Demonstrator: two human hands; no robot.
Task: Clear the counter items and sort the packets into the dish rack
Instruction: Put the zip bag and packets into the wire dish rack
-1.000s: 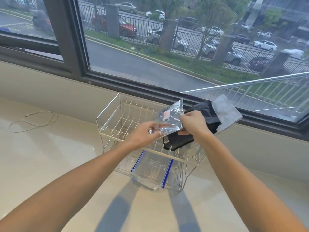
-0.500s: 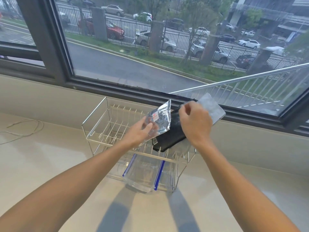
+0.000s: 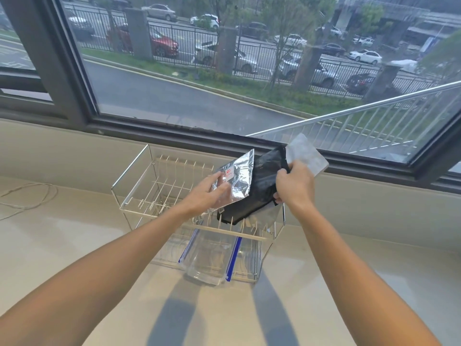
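The left hand (image 3: 208, 193) grips a silver packet (image 3: 235, 179), fingers (image 3: 219, 189) closed over its lower left part. The right hand (image 3: 294, 187) holds a black packet (image 3: 262, 186) and a frosted packet (image 3: 305, 153), fingers curled around both. The silver packet overlaps the black packet's left edge. All three packets sit over the right end of the wire rack (image 3: 159, 188). Below the fingers, a clear bag (image 3: 207, 258) with blue strips lies in the rack's lower level. The rack stands on the bench (image 3: 74, 245). A white cable (image 3: 27, 203) lies far left of the left fingers.

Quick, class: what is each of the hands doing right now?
Left hand: closed on the silver foil packet.
Right hand: closed on the black packet.
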